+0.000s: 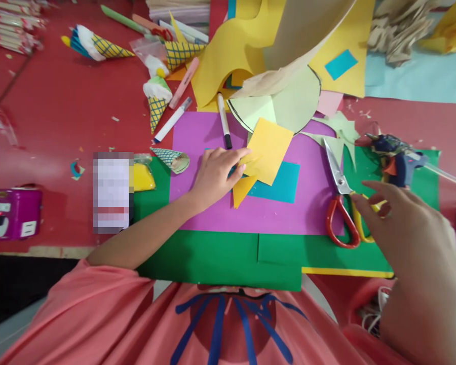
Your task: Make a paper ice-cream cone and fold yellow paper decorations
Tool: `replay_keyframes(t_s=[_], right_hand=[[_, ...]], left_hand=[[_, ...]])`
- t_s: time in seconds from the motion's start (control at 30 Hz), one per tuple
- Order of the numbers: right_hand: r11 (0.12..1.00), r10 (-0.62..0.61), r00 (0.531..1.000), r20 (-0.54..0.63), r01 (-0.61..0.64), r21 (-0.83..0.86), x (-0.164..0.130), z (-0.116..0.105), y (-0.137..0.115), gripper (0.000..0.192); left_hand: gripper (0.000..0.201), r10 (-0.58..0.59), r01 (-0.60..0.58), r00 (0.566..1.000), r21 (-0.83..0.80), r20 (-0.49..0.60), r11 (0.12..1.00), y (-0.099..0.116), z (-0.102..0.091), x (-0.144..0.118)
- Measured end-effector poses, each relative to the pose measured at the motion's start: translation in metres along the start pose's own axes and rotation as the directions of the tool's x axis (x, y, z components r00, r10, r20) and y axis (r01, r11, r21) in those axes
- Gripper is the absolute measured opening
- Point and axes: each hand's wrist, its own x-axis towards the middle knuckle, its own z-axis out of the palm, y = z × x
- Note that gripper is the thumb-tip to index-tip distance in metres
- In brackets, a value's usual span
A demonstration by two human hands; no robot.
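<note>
Left grip (217, 176) is half closed at the near-left edge of a yellow card (273, 147) lying on the purple sheet (209, 218); index finger and thumb stand slightly apart, and whether they pinch the card or merely touch it I cannot tell. Under that card, also on the purple sheet, are a blue strip (285, 185) and an orange piece (243, 191).

At the purple sheet's right edge, the right grip (414, 223) is loosely curled, thumb and index parted, over the yellow handle of the open scissors (341, 183); contact cannot be told. Right of the purple sheet sits a glue gun (405, 167). A patterned paper cone (171, 159) overlaps its left edge. Across its far edge lie a black-and-white marker (224, 119) and pale green paper (298, 99). Beneath it, a green sheet (213, 253) covers part of the red table (61, 101).
</note>
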Motion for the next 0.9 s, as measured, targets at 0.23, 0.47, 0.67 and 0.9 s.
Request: replay_keyframes(t_s=[0.23, 0.47, 0.67, 0.9], right_hand=[[0.568, -0.692, 0.699, 0.181, 0.372, 0.734, -0.016, 0.033, -0.089, 0.021], [0.328, -0.724, 0.611, 0.321, -0.105, 0.939, 0.002, 0.054, -0.142, 0.025], [0.093, -0.500, 0.857, 0.123, -0.088, 0.992, 0.021, 0.067, -0.139, 0.036], [0.158, -0.354, 0.930, 0.101, -0.047, 0.986, 0.032, 0.066, -0.117, 0.028]], left_hand=[[0.025, 0.102, -0.153, 0.961, -0.187, -0.256, 0.970, 0.003, -0.017, -0.001], [0.030, -0.135, -0.110, 0.886, -0.482, -0.444, 0.869, 0.002, -0.040, 0.008], [0.044, -0.191, -0.249, 0.929, -0.918, -0.317, 0.310, -0.015, -0.062, 0.019], [0.026, -0.079, 0.298, 0.947, -0.763, 0.311, 0.574, -0.020, -0.053, -0.002]])
